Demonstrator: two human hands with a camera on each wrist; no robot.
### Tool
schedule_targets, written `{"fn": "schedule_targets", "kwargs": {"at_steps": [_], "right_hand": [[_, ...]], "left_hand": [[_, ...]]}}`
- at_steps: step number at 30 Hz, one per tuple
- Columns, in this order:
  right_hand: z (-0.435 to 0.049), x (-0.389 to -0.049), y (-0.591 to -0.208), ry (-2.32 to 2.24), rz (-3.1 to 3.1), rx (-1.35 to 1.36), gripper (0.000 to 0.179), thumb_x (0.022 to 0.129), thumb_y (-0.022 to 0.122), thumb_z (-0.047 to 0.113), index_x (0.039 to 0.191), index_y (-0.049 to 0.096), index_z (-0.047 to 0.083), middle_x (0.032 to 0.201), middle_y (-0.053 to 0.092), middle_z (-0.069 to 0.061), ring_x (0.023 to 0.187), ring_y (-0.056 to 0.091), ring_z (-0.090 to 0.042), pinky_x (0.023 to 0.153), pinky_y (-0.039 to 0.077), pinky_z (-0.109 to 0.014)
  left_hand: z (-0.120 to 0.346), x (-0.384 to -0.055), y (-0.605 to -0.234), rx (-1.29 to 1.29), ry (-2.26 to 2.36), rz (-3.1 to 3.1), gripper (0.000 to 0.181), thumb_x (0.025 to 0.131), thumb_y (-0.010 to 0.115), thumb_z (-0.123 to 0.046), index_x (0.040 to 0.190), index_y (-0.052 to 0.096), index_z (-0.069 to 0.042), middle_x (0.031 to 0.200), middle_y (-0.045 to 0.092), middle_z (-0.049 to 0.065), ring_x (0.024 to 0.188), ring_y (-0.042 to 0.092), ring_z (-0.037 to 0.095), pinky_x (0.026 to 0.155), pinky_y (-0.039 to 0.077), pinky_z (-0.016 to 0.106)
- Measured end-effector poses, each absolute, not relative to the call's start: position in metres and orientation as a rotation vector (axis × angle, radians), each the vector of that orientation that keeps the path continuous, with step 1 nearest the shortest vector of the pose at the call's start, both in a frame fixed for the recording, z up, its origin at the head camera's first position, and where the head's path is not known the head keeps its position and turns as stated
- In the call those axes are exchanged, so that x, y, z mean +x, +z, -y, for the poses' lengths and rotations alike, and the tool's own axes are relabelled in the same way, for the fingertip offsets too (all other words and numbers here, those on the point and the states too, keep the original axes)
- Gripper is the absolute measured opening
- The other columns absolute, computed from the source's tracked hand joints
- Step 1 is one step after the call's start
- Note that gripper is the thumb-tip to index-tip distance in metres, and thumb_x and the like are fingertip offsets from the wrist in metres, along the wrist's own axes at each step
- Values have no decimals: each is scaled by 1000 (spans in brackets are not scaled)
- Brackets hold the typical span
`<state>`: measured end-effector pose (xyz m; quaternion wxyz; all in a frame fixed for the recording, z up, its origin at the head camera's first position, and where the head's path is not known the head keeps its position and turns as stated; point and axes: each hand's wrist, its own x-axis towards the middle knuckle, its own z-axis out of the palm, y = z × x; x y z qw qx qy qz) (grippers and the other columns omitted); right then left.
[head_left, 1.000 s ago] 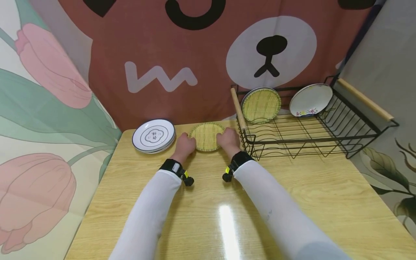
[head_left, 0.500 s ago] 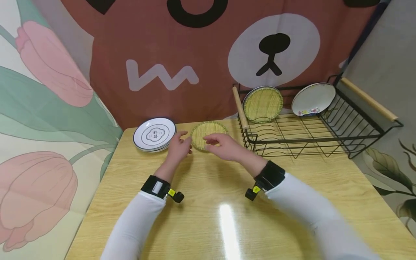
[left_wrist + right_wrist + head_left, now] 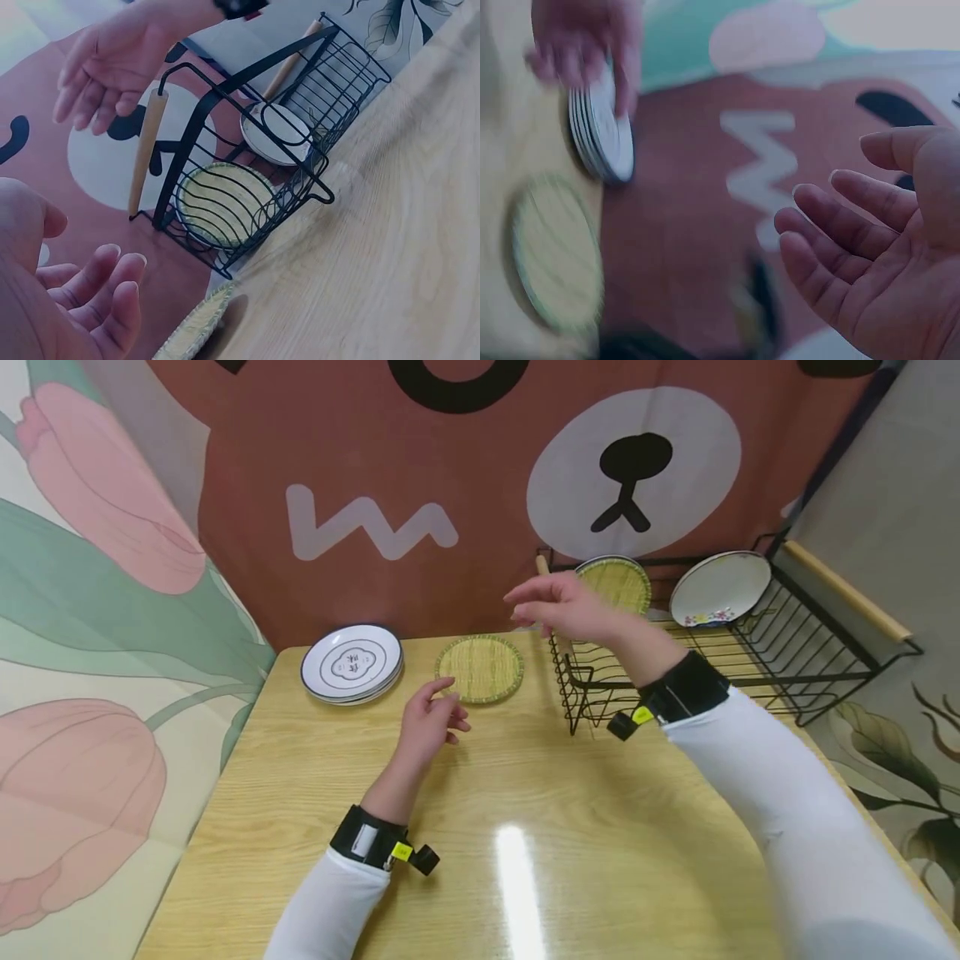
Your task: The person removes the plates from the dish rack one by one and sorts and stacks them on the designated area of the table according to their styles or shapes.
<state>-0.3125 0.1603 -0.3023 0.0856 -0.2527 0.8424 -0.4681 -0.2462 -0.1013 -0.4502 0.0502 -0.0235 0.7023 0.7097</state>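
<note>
My left hand (image 3: 429,725) hovers over the table just in front of a round woven mat (image 3: 482,668), fingers loosely bent and holding nothing. The mat lies flat near the table's back edge. My right hand (image 3: 573,607) is raised at the left end of a black wire dish rack (image 3: 720,681), partly covering its wooden handle. In the right wrist view its fingers (image 3: 832,259) are loosely bent with nothing in them. A second woven mat (image 3: 617,583) leans upright in the rack against a plate, whose rim shows behind it.
A stack of several white, blue-rimmed plates (image 3: 351,662) sits at the table's back left corner. A white dish with painted flowers (image 3: 722,589) leans at the rack's right. A bear-print curtain (image 3: 360,460) hangs behind the wooden table (image 3: 600,860).
Both hands have let go of the mat on the table. The right hand has moved up and right to the rack; the left has drawn back slightly toward me.
</note>
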Motion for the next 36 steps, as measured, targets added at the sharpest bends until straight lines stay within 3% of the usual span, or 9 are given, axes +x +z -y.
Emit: {"fn": "schedule_targets", "kwargs": {"at_steps": [4,8,15,19,23,36], "right_hand": [[-185,-350,-281,-1127,-2691,-653,40,103,59,34,134,66,11,122,72,-15,111,66,-22,95,53,-40],[-212,-388,-269,-803,-2889,-583,43,103,54,41,127,68,7,124,67,-17,108,58,-27,93,47,-44],[-248,-426,-270,-462,-3045,-438,43,101,52,26,130,63,-3,137,60,-28,123,56,-41,109,45,-58],[-264,-438,-284,-456,-3037,-298,47,99,43,16,139,56,-4,147,53,-29,134,49,-45,115,39,-61],[-274,-444,-306,-445,-3053,-236,48,99,41,12,142,53,-4,146,52,-30,133,48,-47,114,38,-63],[-282,-445,-339,-436,-3057,-151,54,100,37,13,152,44,0,155,44,-29,138,43,-49,114,36,-66]], "left_hand": [[99,-243,-452,-74,2176,-2112,38,105,56,-21,142,55,-17,80,68,3,65,72,15,52,53,27],[95,-241,-453,-55,2184,-2091,37,105,55,-20,142,55,-15,80,69,3,64,71,14,52,53,27],[94,-236,-456,-68,2187,-2086,38,104,55,-21,142,56,-16,80,69,2,66,71,15,54,54,28],[94,-235,-458,-63,2172,-2084,38,104,55,-20,142,56,-17,81,69,2,67,71,15,55,54,29],[95,-235,-459,-62,2158,-2090,38,105,54,-21,142,56,-17,83,69,4,68,71,16,56,54,29],[97,-234,-462,-73,2133,-2090,38,105,54,-20,143,55,-16,84,69,5,68,72,16,56,54,29]]}}
